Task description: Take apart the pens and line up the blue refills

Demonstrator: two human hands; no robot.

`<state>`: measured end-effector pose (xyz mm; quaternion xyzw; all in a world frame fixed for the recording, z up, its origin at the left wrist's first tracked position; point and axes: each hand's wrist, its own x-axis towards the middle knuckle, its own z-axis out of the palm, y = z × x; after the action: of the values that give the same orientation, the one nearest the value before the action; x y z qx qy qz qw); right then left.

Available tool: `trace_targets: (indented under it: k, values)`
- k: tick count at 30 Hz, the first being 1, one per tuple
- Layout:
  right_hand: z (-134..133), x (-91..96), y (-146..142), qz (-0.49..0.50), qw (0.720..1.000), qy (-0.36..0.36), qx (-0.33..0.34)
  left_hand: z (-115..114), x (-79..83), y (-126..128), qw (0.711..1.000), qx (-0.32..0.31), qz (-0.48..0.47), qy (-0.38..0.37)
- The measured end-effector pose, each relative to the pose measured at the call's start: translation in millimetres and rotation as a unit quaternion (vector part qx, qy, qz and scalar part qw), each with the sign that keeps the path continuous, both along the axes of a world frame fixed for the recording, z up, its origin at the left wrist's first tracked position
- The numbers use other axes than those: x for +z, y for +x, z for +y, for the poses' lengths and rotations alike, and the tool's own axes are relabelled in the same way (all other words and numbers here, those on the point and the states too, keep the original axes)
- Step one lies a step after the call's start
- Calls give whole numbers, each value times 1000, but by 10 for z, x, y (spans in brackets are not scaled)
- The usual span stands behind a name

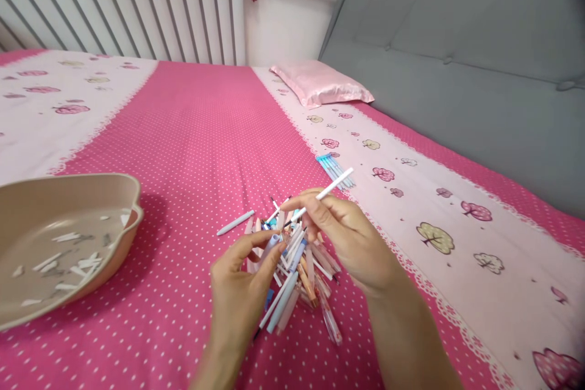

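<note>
Between the thumb and fingers of my left hand (240, 271) is a pale blue pen barrel (273, 241), its open end facing up. My right hand (350, 237) pinches a white pen refill (337, 182), which slants with its dark tip down toward the barrel. Tip and barrel are apart. Below both hands lies a loose pile of pen parts (287, 301): white refills, clear, pink, blue and orange barrels. My hands hide part of this pile. A single grey-blue pen barrel (235, 223) lies just left of it.
Several blue pens (329, 166) lie side by side beyond my right hand. At left stands a beige basin (130, 228) with small white scraps inside. A pink pillow (322, 82) rests near the grey headboard (434, 73). Everything lies on a pink dotted bedspread (196, 122); a white radiator (183, 12) stands behind.
</note>
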<state>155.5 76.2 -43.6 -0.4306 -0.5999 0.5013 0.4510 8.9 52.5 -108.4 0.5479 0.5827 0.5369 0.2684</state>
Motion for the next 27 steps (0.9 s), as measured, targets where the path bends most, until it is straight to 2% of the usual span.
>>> trace_targets:
  k: [4,10,19,27]
  values:
    - [-7,-44,-40,-9,1000,14,-3,-2,-28,-2,1000,-7,18,-9]
    - [-26,-47,-148,-57,987,116,-100,-1,-2,9,999,-24,27,-21]
    - [-45,-4,-172,-116,971,183,-101,-1,-15,8,999,-33,24,-30]
    - [-20,-62,-192,-133,969,188,-90,-6,4,9,999,-32,17,-32]
